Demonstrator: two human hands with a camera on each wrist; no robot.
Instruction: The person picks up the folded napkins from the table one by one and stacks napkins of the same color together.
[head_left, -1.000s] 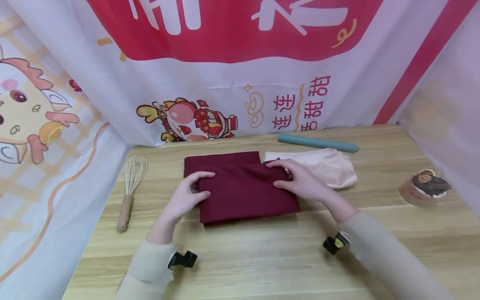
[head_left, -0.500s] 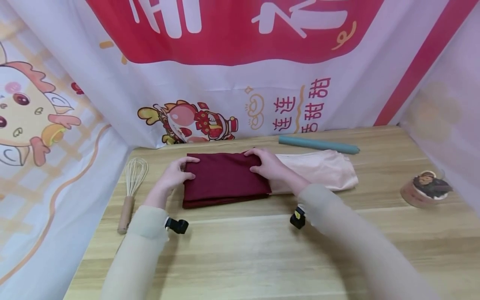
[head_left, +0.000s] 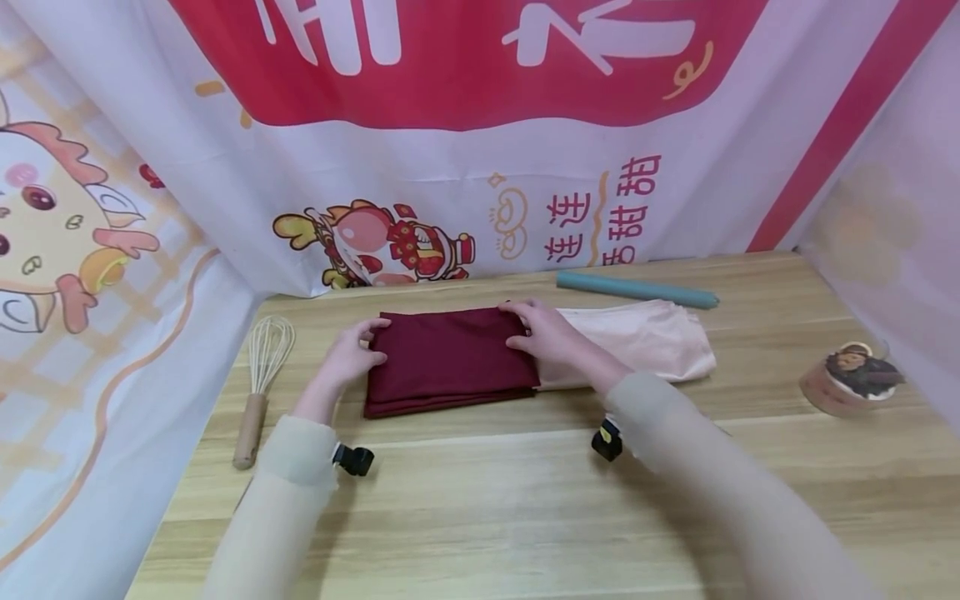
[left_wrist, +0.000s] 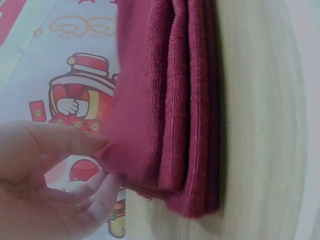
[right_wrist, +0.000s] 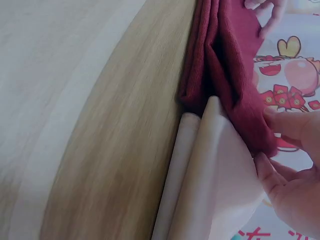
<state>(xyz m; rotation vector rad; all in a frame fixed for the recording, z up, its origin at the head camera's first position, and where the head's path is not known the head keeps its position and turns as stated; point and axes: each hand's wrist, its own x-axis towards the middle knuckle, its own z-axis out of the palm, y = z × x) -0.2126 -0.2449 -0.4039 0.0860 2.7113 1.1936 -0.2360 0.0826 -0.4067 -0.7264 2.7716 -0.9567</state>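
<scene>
A folded dark red cloth [head_left: 450,354] lies on top of a second dark red folded layer on the table, their front folds nearly in line. My left hand [head_left: 349,357] pinches the upper cloth at its left end. In the left wrist view the thumb [left_wrist: 70,140] is on one side of the corner and the fingers are on the other. At the right end my right hand [head_left: 549,333] pinches the same cloth. A pale pink folded cloth [head_left: 645,337] lies to the right, partly beneath the red cloth's right end [right_wrist: 250,120].
A whisk [head_left: 258,387] with a wooden handle lies left of the cloths. Behind the pink cloth is a teal stick [head_left: 637,289]. A decorated cup [head_left: 847,379] stands at the right. A printed white curtain [head_left: 495,192] hangs along the table's back edge.
Both hands have carried the upper red cloth left and away from me, onto the lower red one. Over the last half second it has only shifted and settled slightly.
</scene>
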